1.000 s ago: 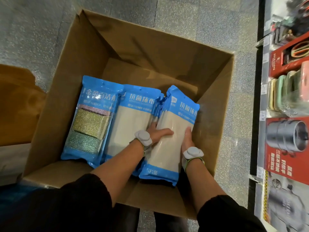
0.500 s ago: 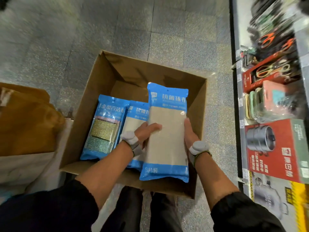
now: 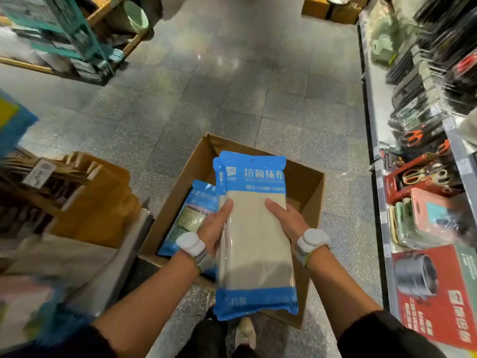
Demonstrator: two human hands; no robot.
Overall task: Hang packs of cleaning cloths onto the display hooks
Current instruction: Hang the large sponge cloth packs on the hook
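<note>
Centrally, a cardboard box (image 3: 307,192) sits open on the floor, lower middle of frame. Over it, a stack of cloth packs (image 3: 254,241) is clasped by its long edges: left hand (image 3: 215,226) and right hand (image 3: 286,220), thumbs on front.

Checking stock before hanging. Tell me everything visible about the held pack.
The pack is a clear plastic bag with blue end bands, white print, a hang hole and beige cloth inside. It is above the box, gripped at its sides by the left hand and right hand. A second pack's edge shows behind.
</note>
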